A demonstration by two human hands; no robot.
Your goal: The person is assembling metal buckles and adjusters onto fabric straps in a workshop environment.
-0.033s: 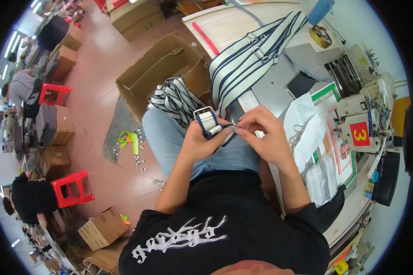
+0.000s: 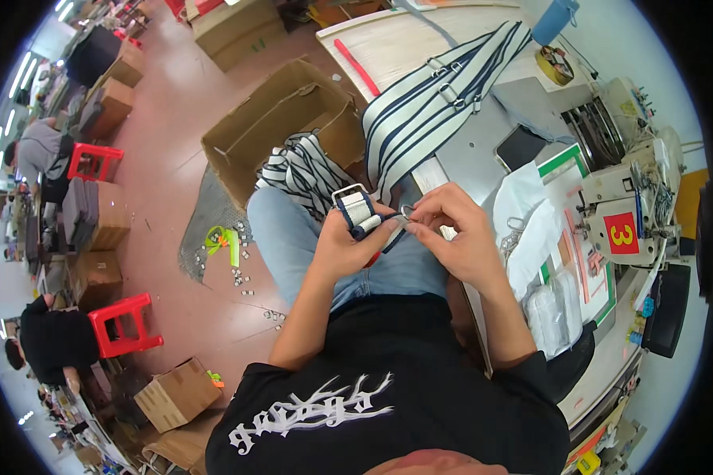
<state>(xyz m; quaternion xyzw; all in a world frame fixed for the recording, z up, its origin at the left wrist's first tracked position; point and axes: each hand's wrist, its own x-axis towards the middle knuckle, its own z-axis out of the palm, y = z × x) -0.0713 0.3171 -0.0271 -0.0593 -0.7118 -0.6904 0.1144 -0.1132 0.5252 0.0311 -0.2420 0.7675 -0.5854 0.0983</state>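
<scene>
My left hand (image 2: 342,247) is shut on the end of a white and navy striped strap (image 2: 362,215) with a rectangular metal buckle (image 2: 348,192) on it, over my lap. My right hand (image 2: 461,237) pinches a small metal ring (image 2: 408,212) against that strap end, fingertips touching my left thumb. More striped straps (image 2: 305,170) lie over my knee toward an open cardboard box (image 2: 249,131). A bundle of striped straps with metal buckles (image 2: 444,87) lies on the work table (image 2: 388,39).
A sewing machine (image 2: 634,214) stands at the right, with clear plastic bags (image 2: 531,226) beside my right hand. A red stick (image 2: 359,67), a blue cup (image 2: 558,20) and a tape roll (image 2: 557,63) are on the table. Small metal parts (image 2: 245,273) litter the floor. Red stools (image 2: 127,321) and other people (image 2: 43,150) are at the left.
</scene>
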